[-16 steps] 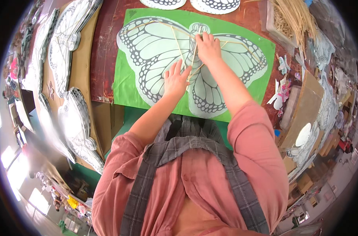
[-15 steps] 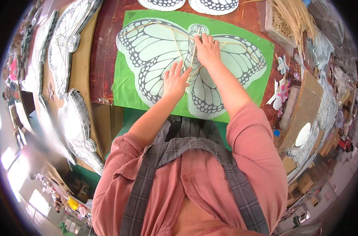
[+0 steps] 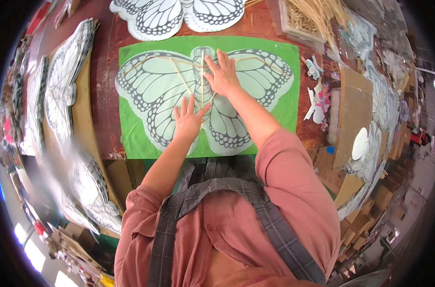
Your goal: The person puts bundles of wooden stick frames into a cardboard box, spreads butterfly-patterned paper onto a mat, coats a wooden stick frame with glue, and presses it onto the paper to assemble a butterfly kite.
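Note:
A large pale butterfly cutout [image 3: 150, 81] with black-outlined wings lies flat on a green sheet [image 3: 131, 146]. Thin wooden strips run over it: a slanting one [image 3: 181, 76] on the left wing, an upright one [image 3: 202, 76] along the body, and others along the upper wing edges. My left hand [image 3: 189, 123] rests open on the lower left wing, fingers spread, close to the strips' lower ends. On the right side of the body my right hand [image 3: 223, 79] lies with fingers apart, covering part of the right wing. Neither hand grips anything I can see.
Another butterfly cutout [image 3: 155, 21] lies beyond the sheet on the red-brown table [image 3: 105, 95]. Stacked cutouts [image 3: 66, 86] stand on cardboard at left. A clear bin of small wooden pieces [image 3: 301, 21], long straw-coloured sticks [image 3: 327, 14] and small butterfly ornaments [image 3: 318, 105] are at right.
My view has shifted, so the sheet and butterfly sit lower and further left. My right hand's fingers have spread wider beside the body strip. The left hand stays on the lower left wing.

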Available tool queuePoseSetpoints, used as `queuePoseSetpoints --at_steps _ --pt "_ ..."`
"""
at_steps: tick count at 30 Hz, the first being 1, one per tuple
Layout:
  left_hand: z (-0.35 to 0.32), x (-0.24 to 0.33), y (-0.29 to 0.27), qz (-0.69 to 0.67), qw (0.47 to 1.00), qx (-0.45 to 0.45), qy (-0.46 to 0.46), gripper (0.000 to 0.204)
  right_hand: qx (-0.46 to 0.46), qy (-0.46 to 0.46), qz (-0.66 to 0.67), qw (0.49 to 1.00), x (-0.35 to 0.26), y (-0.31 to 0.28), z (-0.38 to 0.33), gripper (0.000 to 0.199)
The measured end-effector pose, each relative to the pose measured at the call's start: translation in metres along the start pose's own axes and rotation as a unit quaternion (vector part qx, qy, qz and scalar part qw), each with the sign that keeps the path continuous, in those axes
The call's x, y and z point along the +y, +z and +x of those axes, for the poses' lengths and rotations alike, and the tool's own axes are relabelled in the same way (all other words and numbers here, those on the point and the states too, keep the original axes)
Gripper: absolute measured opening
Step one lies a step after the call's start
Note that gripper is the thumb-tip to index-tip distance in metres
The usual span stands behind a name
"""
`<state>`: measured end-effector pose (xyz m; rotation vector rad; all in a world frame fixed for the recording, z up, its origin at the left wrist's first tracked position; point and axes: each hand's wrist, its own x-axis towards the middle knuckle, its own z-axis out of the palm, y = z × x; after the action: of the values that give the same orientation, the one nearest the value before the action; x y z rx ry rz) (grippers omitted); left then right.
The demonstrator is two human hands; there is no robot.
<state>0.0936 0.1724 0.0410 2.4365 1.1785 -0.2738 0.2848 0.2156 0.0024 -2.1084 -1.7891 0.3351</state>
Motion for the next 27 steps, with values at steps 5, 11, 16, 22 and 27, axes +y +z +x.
queuePoseSetpoints --at_steps 5,11,16,22,27 --pt "-0.003 -0.008 -0.005 0.000 1.000 -0.018 0.000 0.057 -0.012 0.066 -0.093 0.993 0.019 -0.012 -0.009 0.064" --pt "-0.004 -0.013 -0.010 0.005 0.999 -0.027 -0.041 0.057 -0.024 0.080 -0.056 0.995 0.018 -0.006 -0.003 0.073" --pt "-0.007 -0.018 -0.011 0.014 0.999 -0.038 -0.027 0.056 -0.005 0.165 -0.098 0.981 0.046 -0.032 -0.027 0.075" --pt "0.030 -0.010 -0.005 0.012 0.999 -0.018 0.028 0.058 0.032 0.247 -0.112 0.962 0.084 -0.041 -0.041 0.077" --pt "0.033 -0.041 -0.007 0.039 0.998 -0.037 -0.020 0.057 0.107 0.257 -0.070 0.958 0.086 -0.020 -0.023 0.079"
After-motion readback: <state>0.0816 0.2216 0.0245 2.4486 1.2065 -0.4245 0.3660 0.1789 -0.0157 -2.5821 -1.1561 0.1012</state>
